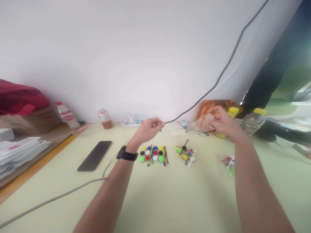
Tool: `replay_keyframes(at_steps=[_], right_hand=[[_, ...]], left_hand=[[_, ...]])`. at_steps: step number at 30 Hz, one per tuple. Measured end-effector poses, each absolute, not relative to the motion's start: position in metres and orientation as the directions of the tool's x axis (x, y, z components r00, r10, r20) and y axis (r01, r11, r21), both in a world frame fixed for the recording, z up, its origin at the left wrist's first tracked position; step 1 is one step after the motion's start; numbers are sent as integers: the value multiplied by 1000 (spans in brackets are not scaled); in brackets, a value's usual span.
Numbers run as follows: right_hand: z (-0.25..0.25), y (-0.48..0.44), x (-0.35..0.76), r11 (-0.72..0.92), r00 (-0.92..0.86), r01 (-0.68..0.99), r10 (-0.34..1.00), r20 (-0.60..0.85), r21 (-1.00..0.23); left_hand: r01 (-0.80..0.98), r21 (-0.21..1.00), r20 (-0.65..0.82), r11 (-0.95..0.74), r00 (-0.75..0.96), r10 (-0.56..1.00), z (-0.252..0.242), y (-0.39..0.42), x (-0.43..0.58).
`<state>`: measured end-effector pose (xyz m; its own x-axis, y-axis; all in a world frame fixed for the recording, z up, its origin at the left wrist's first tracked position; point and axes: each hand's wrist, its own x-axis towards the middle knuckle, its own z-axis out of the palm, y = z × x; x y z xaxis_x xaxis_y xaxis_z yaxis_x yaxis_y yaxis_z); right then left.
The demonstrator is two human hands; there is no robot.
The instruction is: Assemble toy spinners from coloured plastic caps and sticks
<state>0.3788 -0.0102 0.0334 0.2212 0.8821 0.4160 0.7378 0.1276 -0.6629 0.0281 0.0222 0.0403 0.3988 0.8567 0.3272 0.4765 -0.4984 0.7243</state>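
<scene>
The right hand (224, 124) pinches a crumpled clear plastic bag (204, 123), raised above the table (170, 200) near the far wall. The left hand (149, 127) hovers with fingers curled loosely, holding nothing that can be made out. Below them lie the colored discs and sticks (154, 154) and a small assembled piece (186, 153). A phone (94, 155) lies left; the table's near half offers open room.

Right hand (224, 124) blurred; clear bag (205, 123) contents unreadable. Red bag (20, 97) at 9 o'clock cut by edge. Small packet (228, 161) at 4 o'clock blurred, contents unclear.
</scene>
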Motion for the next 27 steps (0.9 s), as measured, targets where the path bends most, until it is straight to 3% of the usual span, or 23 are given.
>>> replay_keyframes(at_steps=[8, 11, 13, 16, 19, 22, 27], right_hand=[[-29, 44, 366, 115, 345, 376, 904, 254, -920], [-43, 48, 348, 98, 254, 334, 948, 190, -937], [-48, 48, 336, 122, 76, 315, 985, 153, -941], [-50, 47, 324, 134, -117, 402, 989, 95, -906], [-46, 47, 320, 145, -111, 587, 989, 98, -797], [-38, 43, 319, 191, -216, 688, 975, 54, -700], [-27, 32, 311, 216, -421, 772, 879, -225, -598]], left_hand=[[499, 737, 319, -456, 338, 885, 27, 34, 24], [482, 748, 316, -456, 344, 884, 22, 36, 24], [467, 757, 317, -456, 348, 882, 20, 37, 23], [457, 762, 318, -458, 351, 880, 18, 38, 22], [464, 757, 315, -460, 359, 879, 19, 39, 22], [470, 748, 303, -469, 387, 871, 19, 38, 22], [489, 729, 275, -479, 432, 859, 19, 35, 25]])
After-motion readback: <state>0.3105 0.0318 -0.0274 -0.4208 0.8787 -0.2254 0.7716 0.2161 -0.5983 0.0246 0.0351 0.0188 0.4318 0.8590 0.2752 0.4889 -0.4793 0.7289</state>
